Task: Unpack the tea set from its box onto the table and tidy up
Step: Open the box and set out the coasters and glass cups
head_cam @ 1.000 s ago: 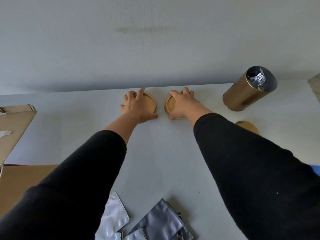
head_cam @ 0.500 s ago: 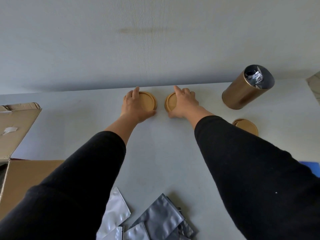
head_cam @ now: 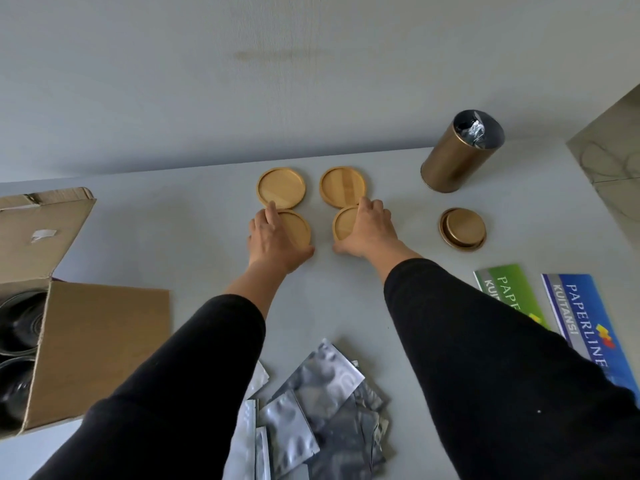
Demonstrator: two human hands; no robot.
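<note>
Four round wooden coasters lie on the grey table [head_cam: 194, 237]. The two far ones, the far left coaster [head_cam: 281, 188] and the far right coaster [head_cam: 343, 187], lie bare near the wall. My left hand [head_cam: 273, 242] rests flat on the near left coaster [head_cam: 298, 226], fingers straight over it. My right hand [head_cam: 372, 232] lies flat on the near right coaster [head_cam: 344, 223], covering its right half. The open cardboard box [head_cam: 93, 341] stands at the left with dark round pieces [head_cam: 19, 320] inside.
A gold tin [head_cam: 457, 157] stands open at the back right with foil inside, its lid [head_cam: 462, 228] lying in front of it. Several silver foil pouches [head_cam: 311, 400] lie near me. A green booklet [head_cam: 509, 289] and a blue booklet [head_cam: 585, 317] lie at the right.
Both hands have drawn back toward me, each bringing a coaster with it, leaving one coaster behind at each far spot. The view has tipped down, showing the box, booklets and more pouches.
</note>
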